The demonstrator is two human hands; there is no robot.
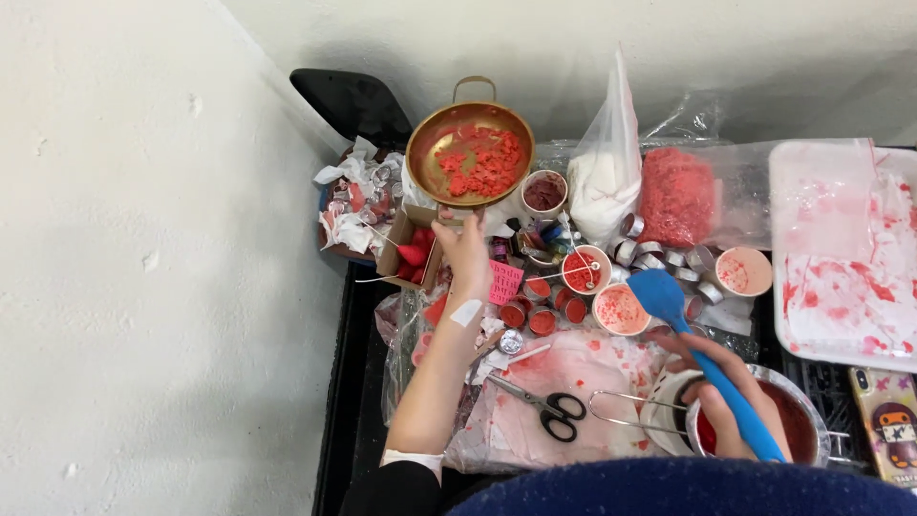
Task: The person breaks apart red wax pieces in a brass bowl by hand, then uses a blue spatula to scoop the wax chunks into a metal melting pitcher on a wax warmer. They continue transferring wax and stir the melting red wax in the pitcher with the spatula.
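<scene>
From the head cam, your left hand [465, 256] is pinching the near handle of the brass pan [470, 153], which sits far left with red wax bits inside. Your right hand [718, 399] is wrapped around the blue spatula [702, 358], over the metal pot [802, 420] near right. Scissors [544, 405] lie between your arms.

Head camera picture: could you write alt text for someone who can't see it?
A person's left hand grips the handle of a round brass pan holding red wax flakes, while the right hand holds a blue silicone spatula above a cluttered table with black-handled scissors.
</scene>
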